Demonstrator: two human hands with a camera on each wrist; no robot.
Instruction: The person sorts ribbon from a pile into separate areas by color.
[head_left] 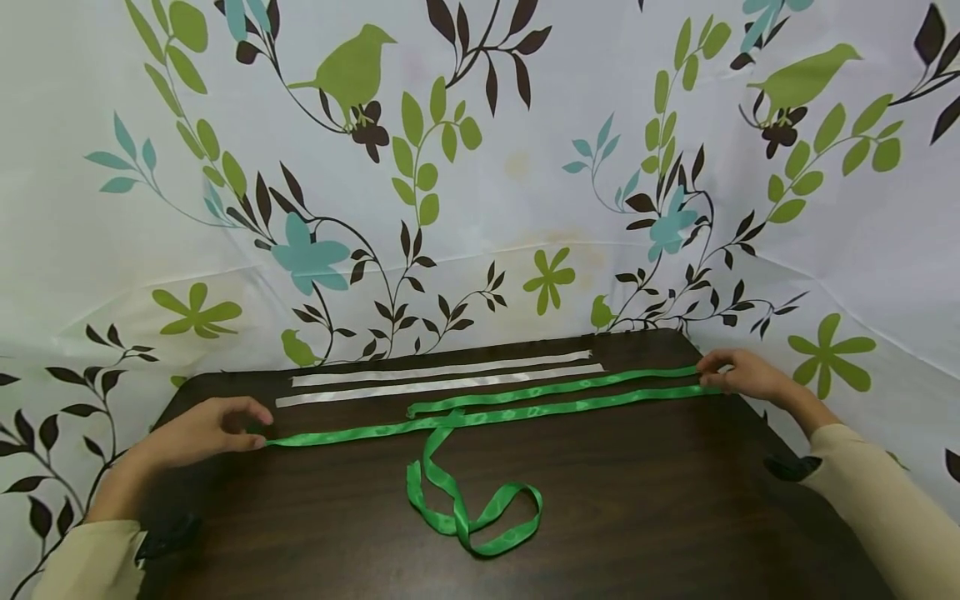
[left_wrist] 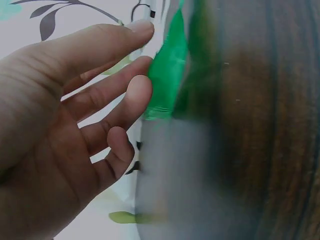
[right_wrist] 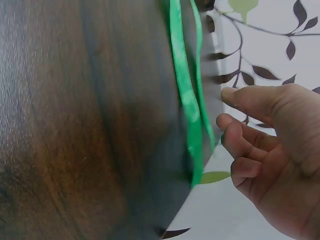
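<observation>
A long green ribbon (head_left: 555,409) lies stretched across the dark table. At its left end is my left hand (head_left: 206,429), fingertips right by the ribbon's edge. The left wrist view shows that end of the green ribbon (left_wrist: 167,80) hanging free of a pinch, with thumb and fingers apart. A shorter green ribbon (head_left: 517,395) runs just behind the long one. My right hand (head_left: 742,375) is beside the right ends of both. In the right wrist view its fingers are loosely bent, with a gap to the ribbons.
Two white ribbons (head_left: 442,387) lie side by side along the back of the table. A loose green ribbon (head_left: 517,543) curls in a loop near the middle of the dark wooden table (head_left: 637,500). A patterned cloth (head_left: 487,208) with birds and leaves hangs behind.
</observation>
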